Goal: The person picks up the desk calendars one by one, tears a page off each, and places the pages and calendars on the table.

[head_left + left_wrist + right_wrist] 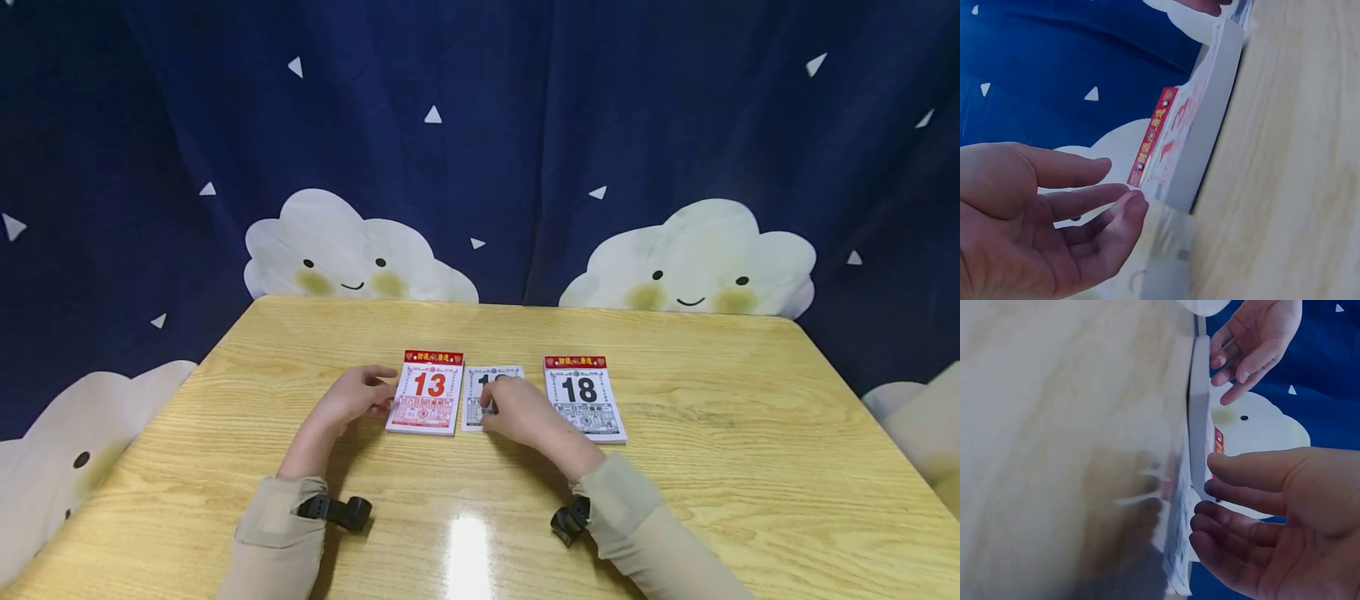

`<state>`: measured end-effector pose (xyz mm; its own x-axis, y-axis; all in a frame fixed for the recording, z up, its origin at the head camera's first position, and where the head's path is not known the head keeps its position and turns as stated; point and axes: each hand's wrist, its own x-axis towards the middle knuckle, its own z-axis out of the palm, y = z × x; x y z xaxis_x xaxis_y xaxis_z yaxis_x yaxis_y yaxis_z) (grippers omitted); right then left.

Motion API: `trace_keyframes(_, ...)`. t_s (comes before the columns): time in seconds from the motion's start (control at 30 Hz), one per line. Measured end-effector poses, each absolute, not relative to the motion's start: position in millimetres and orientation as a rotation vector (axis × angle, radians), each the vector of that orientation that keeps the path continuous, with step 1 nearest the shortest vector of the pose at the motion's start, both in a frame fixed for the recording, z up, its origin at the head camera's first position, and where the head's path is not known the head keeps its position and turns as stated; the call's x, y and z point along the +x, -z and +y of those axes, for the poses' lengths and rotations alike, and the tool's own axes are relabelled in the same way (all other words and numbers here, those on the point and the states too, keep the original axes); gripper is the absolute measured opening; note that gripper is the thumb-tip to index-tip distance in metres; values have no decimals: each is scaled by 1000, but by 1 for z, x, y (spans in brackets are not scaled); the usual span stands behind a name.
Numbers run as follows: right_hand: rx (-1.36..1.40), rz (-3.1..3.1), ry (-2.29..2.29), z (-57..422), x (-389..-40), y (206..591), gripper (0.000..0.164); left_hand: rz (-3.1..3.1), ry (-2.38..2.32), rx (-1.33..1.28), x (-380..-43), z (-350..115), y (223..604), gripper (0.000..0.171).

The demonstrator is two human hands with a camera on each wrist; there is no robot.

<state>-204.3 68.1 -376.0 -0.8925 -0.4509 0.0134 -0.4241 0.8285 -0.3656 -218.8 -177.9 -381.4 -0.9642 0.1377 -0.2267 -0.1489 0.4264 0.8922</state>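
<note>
Two thick tear-off calendar pads with red header strips lie on the table. The left calendar pad (425, 408) shows a red 13, and the right calendar pad (582, 390) a black 18. Between them is a thin calendar sheet (472, 410) without a red strip, its number partly covered. My left hand (354, 395) is at the left side of the 13 pad, fingers loosely bent with nothing in them. Over the thin sheet is my right hand (519, 410). In the right wrist view, this hand (1272, 519) has its thumb and fingers apart, holding nothing.
A light wooden table (720, 500) carries the calendars near its far half. Behind it hangs a dark blue curtain (495, 100) with white triangles and smiling clouds. Black wrist straps with cameras (352, 512) sit on both sleeves.
</note>
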Motion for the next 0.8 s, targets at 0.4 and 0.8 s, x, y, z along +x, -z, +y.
trace_keyframes(0.4, -560, 2989, 691, 102, -208, 363, 15, 2445, -1669, 13, -225, -147, 379, 38)
trace_keyframes(0.8, -458, 3064, 727, 142, -207, 352, 15, 2432, -1647, 59, -229, -101, 377, 37)
